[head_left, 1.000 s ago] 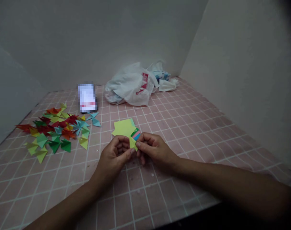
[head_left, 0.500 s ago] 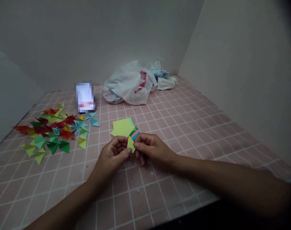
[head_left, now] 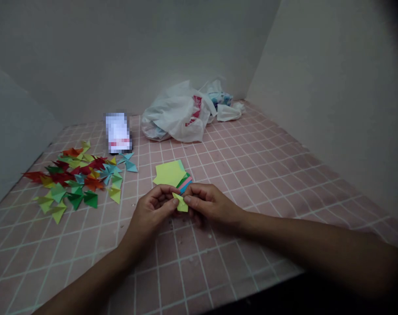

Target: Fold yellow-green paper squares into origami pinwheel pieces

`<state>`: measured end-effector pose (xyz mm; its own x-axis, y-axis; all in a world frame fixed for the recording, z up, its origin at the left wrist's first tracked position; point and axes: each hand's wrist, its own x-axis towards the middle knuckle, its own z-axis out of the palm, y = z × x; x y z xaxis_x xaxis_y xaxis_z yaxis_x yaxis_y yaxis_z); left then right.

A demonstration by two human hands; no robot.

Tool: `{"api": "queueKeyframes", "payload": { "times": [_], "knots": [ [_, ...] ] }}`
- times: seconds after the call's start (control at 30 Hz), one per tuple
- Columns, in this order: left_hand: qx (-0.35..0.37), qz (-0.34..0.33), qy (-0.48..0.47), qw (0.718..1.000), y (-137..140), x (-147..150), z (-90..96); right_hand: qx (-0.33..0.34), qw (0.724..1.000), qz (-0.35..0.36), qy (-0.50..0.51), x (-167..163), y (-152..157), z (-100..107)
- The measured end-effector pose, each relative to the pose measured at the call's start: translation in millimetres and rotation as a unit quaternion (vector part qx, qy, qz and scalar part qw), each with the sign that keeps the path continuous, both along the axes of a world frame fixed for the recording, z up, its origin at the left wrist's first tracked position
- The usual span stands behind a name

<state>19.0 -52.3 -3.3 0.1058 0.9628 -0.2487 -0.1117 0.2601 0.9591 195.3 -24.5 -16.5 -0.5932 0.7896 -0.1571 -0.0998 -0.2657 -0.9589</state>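
A small folded piece of yellow paper (head_left: 181,204) is pinched between both hands, just above the table. My left hand (head_left: 158,205) grips its left side between thumb and fingers. On the other side, my right hand (head_left: 210,203) has its thumb and forefinger closed on the paper. Right behind my hands lies a stack of coloured paper sheets (head_left: 169,172), with yellow on top and green, pink and blue edges fanned out at the right. A pile of folded paper pieces (head_left: 76,197) in red, orange, yellow, green and light blue spreads over the table to the left.
A phone (head_left: 118,132) with a lit, blurred screen stands propped up behind the pile. White plastic bags (head_left: 174,111) lie crumpled at the back, with a blue-patterned packet (head_left: 222,99) beside them. Pink checked cloth (head_left: 251,166) covers the table, and walls rise around it.
The folded yellow paper has turned between my fingers, from point up to tilted toward the upper left. Both hands stay closed on it. The whole view has shifted slightly.
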Motion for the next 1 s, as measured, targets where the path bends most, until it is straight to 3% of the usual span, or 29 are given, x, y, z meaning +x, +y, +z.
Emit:
{"api": "queueKeyframes", "payload": {
  "times": [0.63, 0.8, 1.0],
  "knots": [
    [0.002, 0.002, 0.010, 1.000, -0.2, -0.9, -2.5, 0.041, 0.999, 0.000, -0.024, 1.6, 0.7, -1.2],
    [0.026, -0.005, 0.022, 0.999, -1.1, -2.2, -1.2, 0.043, 0.999, 0.002, -0.023, 1.2, 0.6, 1.0],
    [0.003, 0.003, 0.022, 1.000, -2.8, -2.5, -2.9, 0.027, 0.999, 0.006, -0.023, 0.7, -0.2, 1.3]
  ]
}}
